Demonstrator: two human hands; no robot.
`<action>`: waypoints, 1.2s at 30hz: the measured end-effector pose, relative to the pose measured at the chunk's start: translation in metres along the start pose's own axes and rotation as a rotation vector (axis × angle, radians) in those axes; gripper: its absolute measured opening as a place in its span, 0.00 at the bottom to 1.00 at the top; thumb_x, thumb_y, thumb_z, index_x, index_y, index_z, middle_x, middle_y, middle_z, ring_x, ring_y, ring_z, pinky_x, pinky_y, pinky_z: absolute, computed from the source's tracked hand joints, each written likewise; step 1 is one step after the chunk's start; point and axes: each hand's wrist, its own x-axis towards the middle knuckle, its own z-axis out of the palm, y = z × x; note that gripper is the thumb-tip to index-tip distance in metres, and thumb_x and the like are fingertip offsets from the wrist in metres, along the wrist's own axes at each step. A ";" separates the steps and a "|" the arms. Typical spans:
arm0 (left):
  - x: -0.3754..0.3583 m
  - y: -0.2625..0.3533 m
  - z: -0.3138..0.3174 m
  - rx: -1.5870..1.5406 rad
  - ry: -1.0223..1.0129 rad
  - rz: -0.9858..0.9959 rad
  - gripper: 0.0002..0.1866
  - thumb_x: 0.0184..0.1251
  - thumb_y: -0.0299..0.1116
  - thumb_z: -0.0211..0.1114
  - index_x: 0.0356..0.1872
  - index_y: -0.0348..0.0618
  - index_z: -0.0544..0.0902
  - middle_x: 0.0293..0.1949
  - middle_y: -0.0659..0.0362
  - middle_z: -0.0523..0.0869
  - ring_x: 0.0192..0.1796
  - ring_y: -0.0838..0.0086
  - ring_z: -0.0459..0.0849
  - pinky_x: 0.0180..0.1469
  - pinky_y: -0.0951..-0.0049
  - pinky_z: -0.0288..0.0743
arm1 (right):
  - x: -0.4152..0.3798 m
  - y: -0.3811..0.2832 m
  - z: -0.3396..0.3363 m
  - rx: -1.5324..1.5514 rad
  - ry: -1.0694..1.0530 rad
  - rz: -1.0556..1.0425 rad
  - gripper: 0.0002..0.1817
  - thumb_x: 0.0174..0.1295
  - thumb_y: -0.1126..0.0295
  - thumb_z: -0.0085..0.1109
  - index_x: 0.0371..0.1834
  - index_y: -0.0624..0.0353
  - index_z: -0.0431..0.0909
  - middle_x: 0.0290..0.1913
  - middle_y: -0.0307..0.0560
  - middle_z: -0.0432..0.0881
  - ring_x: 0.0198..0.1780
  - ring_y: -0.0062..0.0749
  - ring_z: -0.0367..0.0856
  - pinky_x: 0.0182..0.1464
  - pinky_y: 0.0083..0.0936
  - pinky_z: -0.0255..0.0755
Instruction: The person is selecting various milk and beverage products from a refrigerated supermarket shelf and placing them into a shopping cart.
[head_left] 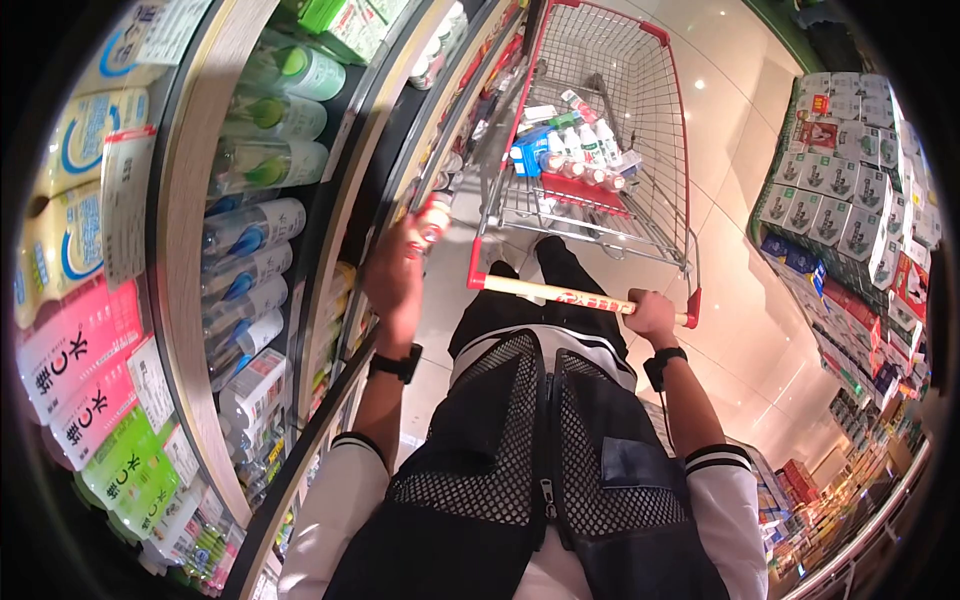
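My left hand [395,275] is raised beside the shelves, its fingers wrapped round a small red and white bottle [432,222]. My right hand [652,318] grips the pale handle [560,293] of a shopping cart near its right end. The cart [662,140] has a wire basket with red edges. Inside lie several white bottles [590,146], a blue box [528,152] and other small packages. The held bottle is outside the cart, to the left of its handle.
Shelves [185,200] with drink bottles [250,228] and pink and green packs [88,345] stand close on the left. Stacked white boxes [835,165] line the right side. Pale floor tiles [735,150] lie between the cart and that stack.
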 end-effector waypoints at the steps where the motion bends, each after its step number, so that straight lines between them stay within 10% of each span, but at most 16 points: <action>1: 0.003 0.019 0.000 -0.066 -0.007 0.096 0.30 0.65 0.23 0.69 0.70 0.50 0.80 0.60 0.53 0.88 0.59 0.54 0.87 0.59 0.56 0.81 | 0.000 0.001 0.001 -0.006 -0.008 -0.003 0.09 0.51 0.59 0.63 0.31 0.48 0.87 0.30 0.53 0.88 0.37 0.56 0.88 0.40 0.49 0.81; 9: 0.073 0.130 0.071 -0.225 -0.191 0.325 0.31 0.59 0.21 0.70 0.67 0.51 0.81 0.61 0.57 0.87 0.61 0.59 0.85 0.64 0.58 0.75 | -0.005 -0.003 0.000 0.024 0.008 0.018 0.08 0.49 0.62 0.63 0.32 0.48 0.86 0.29 0.52 0.88 0.36 0.56 0.88 0.39 0.49 0.80; 16: 0.110 0.149 0.231 -0.028 -0.446 0.706 0.21 0.61 0.28 0.67 0.56 0.58 0.88 0.42 0.59 0.92 0.49 0.60 0.91 0.54 0.58 0.77 | -0.003 -0.004 0.001 0.054 -0.016 -0.004 0.12 0.48 0.61 0.63 0.36 0.47 0.86 0.30 0.52 0.88 0.37 0.53 0.89 0.42 0.48 0.82; 36: 0.083 0.109 0.313 0.109 -0.717 0.382 0.28 0.67 0.28 0.62 0.71 0.47 0.76 0.64 0.54 0.84 0.65 0.53 0.82 0.70 0.52 0.74 | -0.006 -0.002 0.002 0.058 -0.020 -0.015 0.10 0.48 0.62 0.65 0.35 0.46 0.85 0.30 0.51 0.88 0.36 0.51 0.89 0.40 0.46 0.80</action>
